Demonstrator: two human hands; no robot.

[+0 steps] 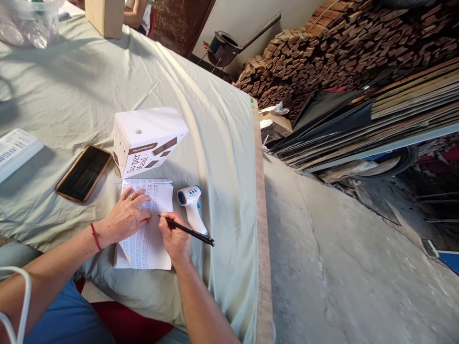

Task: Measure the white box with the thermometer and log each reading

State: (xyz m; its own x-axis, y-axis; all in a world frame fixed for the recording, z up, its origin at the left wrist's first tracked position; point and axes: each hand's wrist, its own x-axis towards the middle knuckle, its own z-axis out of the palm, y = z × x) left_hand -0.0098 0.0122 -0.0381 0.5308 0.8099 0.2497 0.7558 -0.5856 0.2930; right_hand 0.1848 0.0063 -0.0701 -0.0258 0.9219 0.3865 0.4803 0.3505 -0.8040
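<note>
A stack of white paper (157, 252) covered in rows of handwriting lies on the cloth-covered table. Across its upper left part rests my left hand (128, 215), fingers spread and pressed flat on the sheet. My right hand (175, 239) grips a black pen (193, 232), its tip touching or just above the page near the left fingertips. Right beside the paper lies a white and blue infrared thermometer (192, 208). Directly behind the paper stands a white "Super Meal" box (148, 138). A smartphone (84, 173) in an orange-brown case lies face up to the left.
A white box (16, 150) sits at the left edge, with a clear plastic tub (30, 24) and a cardboard box (104, 18) farther back. The table edge (263, 239) runs down the right. Beyond are stacked firewood (304, 57) and leaning boards. A person's arm (135, 13) shows at the top.
</note>
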